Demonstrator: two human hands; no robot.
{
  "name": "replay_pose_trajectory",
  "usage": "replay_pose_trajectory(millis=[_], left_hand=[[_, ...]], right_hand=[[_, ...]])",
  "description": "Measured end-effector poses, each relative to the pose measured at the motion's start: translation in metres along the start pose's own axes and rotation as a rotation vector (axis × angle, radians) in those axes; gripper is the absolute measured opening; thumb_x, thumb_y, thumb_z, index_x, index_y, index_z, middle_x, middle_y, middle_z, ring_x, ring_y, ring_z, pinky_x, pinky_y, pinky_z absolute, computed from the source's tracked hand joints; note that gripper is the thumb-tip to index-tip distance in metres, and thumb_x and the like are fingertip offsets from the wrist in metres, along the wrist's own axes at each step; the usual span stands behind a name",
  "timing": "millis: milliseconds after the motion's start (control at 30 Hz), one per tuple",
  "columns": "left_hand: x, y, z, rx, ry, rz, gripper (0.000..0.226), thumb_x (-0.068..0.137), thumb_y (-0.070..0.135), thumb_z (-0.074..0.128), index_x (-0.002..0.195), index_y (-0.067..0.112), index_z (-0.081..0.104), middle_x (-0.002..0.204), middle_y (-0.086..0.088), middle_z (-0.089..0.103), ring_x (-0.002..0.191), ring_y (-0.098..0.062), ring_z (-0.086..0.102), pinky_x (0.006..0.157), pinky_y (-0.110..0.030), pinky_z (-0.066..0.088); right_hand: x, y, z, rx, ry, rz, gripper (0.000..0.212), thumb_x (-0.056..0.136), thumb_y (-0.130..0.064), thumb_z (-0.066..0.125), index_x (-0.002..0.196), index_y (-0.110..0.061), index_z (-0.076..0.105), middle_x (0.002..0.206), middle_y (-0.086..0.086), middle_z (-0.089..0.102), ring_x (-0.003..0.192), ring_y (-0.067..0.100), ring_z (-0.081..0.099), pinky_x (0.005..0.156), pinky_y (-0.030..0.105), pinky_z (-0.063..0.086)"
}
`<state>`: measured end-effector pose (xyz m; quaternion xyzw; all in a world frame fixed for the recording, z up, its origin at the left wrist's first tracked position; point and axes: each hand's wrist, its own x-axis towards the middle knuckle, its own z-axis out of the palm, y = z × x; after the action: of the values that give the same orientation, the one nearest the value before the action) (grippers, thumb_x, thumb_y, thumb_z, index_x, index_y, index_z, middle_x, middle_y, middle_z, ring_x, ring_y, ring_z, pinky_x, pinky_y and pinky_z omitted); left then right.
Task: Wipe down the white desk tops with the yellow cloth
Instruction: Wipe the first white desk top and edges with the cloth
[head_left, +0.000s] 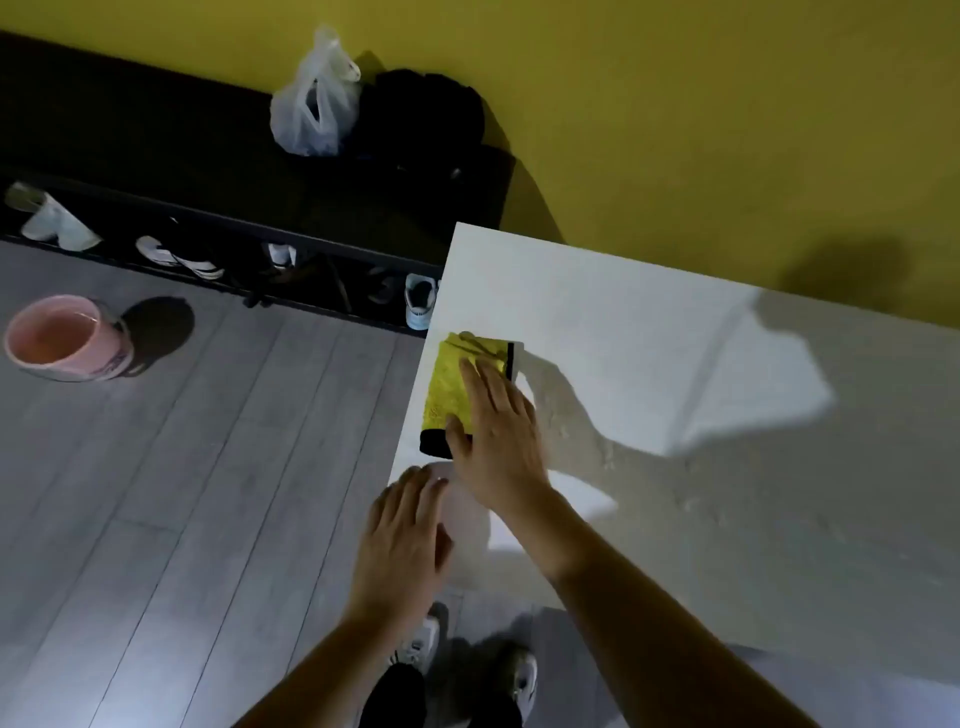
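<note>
Pressing down flat, the right hand (496, 431) is laid with spread fingers on the yellow cloth (457, 384), which lies under the fingertips at the left edge of the white desk top (675, 415). Just beside that edge, the left hand (405, 540) is held open, empty.

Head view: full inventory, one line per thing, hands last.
cloth: 1, yellow with black edging, folded flat at the desk's left edge
desk top: 1, white, right half of view, against the wall
bucket: 1, pink, on the floor far left
plastic bag: 1, translucent white, on the dark bench
black bag: 1, beside the plastic bag
shoe rack: 1, dark, several shoes inside
right hand: flat on the cloth
left hand: open, at the desk edge
</note>
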<state>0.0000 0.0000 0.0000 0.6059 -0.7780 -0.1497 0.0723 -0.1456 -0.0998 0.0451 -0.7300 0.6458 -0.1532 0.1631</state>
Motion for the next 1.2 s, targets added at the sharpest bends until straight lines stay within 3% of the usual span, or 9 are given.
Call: replay_pose_trajectory(millis=[233, 333, 400, 500, 633, 767, 900, 1100, 1200], left_hand=[[-0.010, -0.009, 0.024, 0.010, 0.055, 0.049, 0.070, 0.092, 0.028, 0.063, 0.155, 0.008, 0.042, 0.160, -0.014, 0.044, 0.147, -0.032, 0.045, 0.118, -0.049, 0.040], [-0.013, -0.012, 0.030, 0.020, 0.072, 0.052, 0.063, 0.101, 0.030, 0.051, 0.159, 0.010, 0.037, 0.164, -0.012, 0.039, 0.151, -0.030, 0.038, 0.120, -0.049, 0.039], [-0.014, -0.009, 0.030, -0.017, 0.070, 0.039, 0.068, 0.096, 0.027, 0.058, 0.159, 0.010, 0.037, 0.163, -0.012, 0.040, 0.151, -0.030, 0.039, 0.118, -0.051, 0.041], [-0.011, -0.003, 0.026, -0.056, 0.096, 0.013, 0.071, 0.089, 0.025, 0.064, 0.155, 0.011, 0.041, 0.157, -0.013, 0.049, 0.146, -0.033, 0.046, 0.114, -0.052, 0.045], [-0.002, -0.001, 0.023, -0.040, 0.127, -0.023, 0.061, 0.079, 0.022, 0.074, 0.138, 0.012, 0.058, 0.140, -0.012, 0.062, 0.130, -0.031, 0.061, 0.104, -0.049, 0.054], [0.023, -0.002, 0.023, -0.028, 0.181, -0.042, 0.049, 0.080, 0.015, 0.069, 0.129, 0.011, 0.066, 0.130, -0.013, 0.065, 0.115, -0.031, 0.064, 0.097, -0.045, 0.055], [0.069, 0.000, 0.023, -0.079, 0.230, -0.002, 0.048, 0.095, 0.017, 0.046, 0.141, 0.008, 0.059, 0.141, -0.012, 0.058, 0.130, -0.029, 0.054, 0.110, -0.046, 0.048], [0.101, 0.008, 0.032, -0.065, 0.205, -0.025, 0.057, 0.104, 0.019, 0.031, 0.159, 0.005, 0.037, 0.168, -0.012, 0.034, 0.156, -0.029, 0.029, 0.127, -0.046, 0.027], [0.101, 0.007, 0.035, -0.043, 0.194, -0.023, 0.058, 0.105, 0.017, 0.029, 0.162, 0.008, 0.032, 0.170, -0.009, 0.028, 0.159, -0.027, 0.024, 0.127, -0.045, 0.026]], right_hand=[[0.029, 0.013, 0.045, -0.099, -0.007, 0.024, 0.066, 0.102, -0.040, 0.030, 0.161, -0.015, 0.014, 0.167, 0.004, 0.018, 0.156, 0.021, 0.009, 0.127, 0.044, 0.010], [0.028, 0.011, 0.045, -0.107, -0.048, -0.034, 0.068, 0.095, -0.035, 0.030, 0.159, -0.011, 0.022, 0.162, 0.009, 0.027, 0.153, 0.027, 0.017, 0.125, 0.050, 0.018], [0.027, 0.009, 0.043, -0.090, -0.090, -0.119, 0.071, 0.091, -0.034, 0.038, 0.157, -0.011, 0.027, 0.157, 0.010, 0.034, 0.149, 0.031, 0.026, 0.122, 0.052, 0.024], [0.032, 0.015, 0.039, -0.078, -0.091, -0.172, 0.073, 0.090, -0.036, 0.037, 0.158, -0.012, 0.024, 0.155, 0.009, 0.037, 0.145, 0.030, 0.031, 0.121, 0.051, 0.025], [0.034, 0.021, 0.052, -0.088, -0.047, -0.171, 0.069, 0.103, -0.046, 0.031, 0.162, -0.016, 0.012, 0.166, 0.004, 0.020, 0.155, 0.022, 0.010, 0.127, 0.045, 0.009], [0.045, 0.035, 0.055, -0.098, 0.006, -0.259, 0.059, 0.107, -0.040, 0.029, 0.161, -0.019, 0.020, 0.166, 0.002, 0.024, 0.155, 0.022, 0.015, 0.125, 0.045, 0.018], [0.085, 0.053, 0.050, -0.070, 0.030, -0.280, 0.055, 0.106, -0.037, 0.030, 0.159, -0.019, 0.029, 0.163, 0.005, 0.031, 0.152, 0.026, 0.023, 0.125, 0.044, 0.019], [0.175, 0.083, 0.037, -0.065, 0.055, -0.160, 0.057, 0.102, -0.039, 0.033, 0.157, -0.023, 0.032, 0.162, 0.005, 0.033, 0.152, 0.027, 0.022, 0.126, 0.042, 0.017], [0.219, 0.099, 0.026, -0.091, 0.079, -0.076, 0.058, 0.102, -0.040, 0.035, 0.158, -0.023, 0.030, 0.162, 0.006, 0.031, 0.151, 0.027, 0.022, 0.125, 0.038, 0.015]])
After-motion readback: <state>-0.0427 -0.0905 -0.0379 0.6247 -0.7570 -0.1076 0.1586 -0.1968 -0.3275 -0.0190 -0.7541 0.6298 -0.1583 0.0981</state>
